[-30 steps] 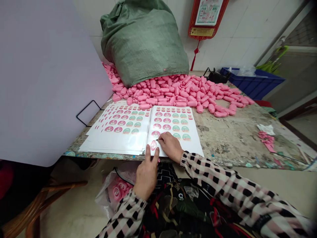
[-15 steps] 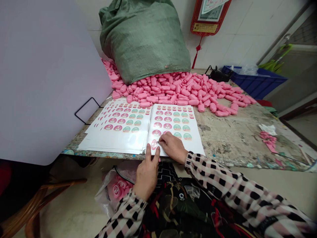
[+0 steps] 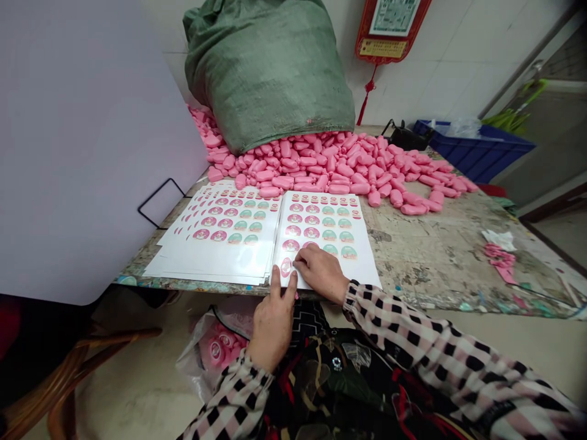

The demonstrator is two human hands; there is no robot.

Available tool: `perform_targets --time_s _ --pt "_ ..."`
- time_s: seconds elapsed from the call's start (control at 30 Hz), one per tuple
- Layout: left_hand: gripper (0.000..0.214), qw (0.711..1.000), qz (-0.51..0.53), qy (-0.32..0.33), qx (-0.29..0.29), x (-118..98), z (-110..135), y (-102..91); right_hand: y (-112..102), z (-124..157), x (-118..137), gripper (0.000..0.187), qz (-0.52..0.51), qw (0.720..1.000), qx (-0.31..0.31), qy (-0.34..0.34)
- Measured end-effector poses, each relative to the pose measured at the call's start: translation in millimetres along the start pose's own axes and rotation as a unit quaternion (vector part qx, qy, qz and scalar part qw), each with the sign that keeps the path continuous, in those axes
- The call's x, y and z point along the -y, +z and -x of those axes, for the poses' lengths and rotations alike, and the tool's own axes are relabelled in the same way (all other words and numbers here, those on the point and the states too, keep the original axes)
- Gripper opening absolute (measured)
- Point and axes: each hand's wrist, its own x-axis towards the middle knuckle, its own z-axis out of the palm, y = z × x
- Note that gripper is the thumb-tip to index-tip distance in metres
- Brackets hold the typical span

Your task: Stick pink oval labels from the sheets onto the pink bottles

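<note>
You seem to be peeling the pink oval sticker (image 3: 286, 267), near left on the right sticker sheet (image 3: 362, 267); left hand (image 3: 273, 327) spread, right hand (image 3: 321, 271) curled, pinch unclear; lifting calls for steadying the sheet

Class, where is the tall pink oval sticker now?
In the head view, the sticker is at the bottom left of the right sheet, the left hand below, the right hand beside it.
</note>
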Motion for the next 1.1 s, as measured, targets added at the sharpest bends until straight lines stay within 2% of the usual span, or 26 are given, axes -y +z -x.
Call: perform_targets --time_s 0.2,0.57,0.77,0.93,1.1 --pt "0.062 1.000 -0.015 -0.011 0.006 -1.4 -0.7 -1.3 -1.6 -0.9 1.6 0.022 -0.013 1.000 0.006 0.007" --pt "0.066 1.000 -0.009 -0.005 0.012 0.1 0.4 -1.9 -2.1 -10.9 8.1 0.017 -0.066 0.993 0.030 0.096" --pt "0.068 1.000 -0.015 -0.011 0.015 -1.0 0.0 -0.9 -5.0 -11.5 8.4 0.023 -0.036 0.995 0.038 0.089" --pt "0.064 1.000 -0.019 -0.011 0.010 -1.2 -0.3 -2.1 -7.0 -9.6 7.4 0.017 0.012 0.998 0.027 0.050" --pt "0.063 1.000 -0.018 -0.006 0.008 -1.0 -0.6 -2.9 -4.9 -8.4 8.2 0.020 0.004 0.999 0.024 0.040"
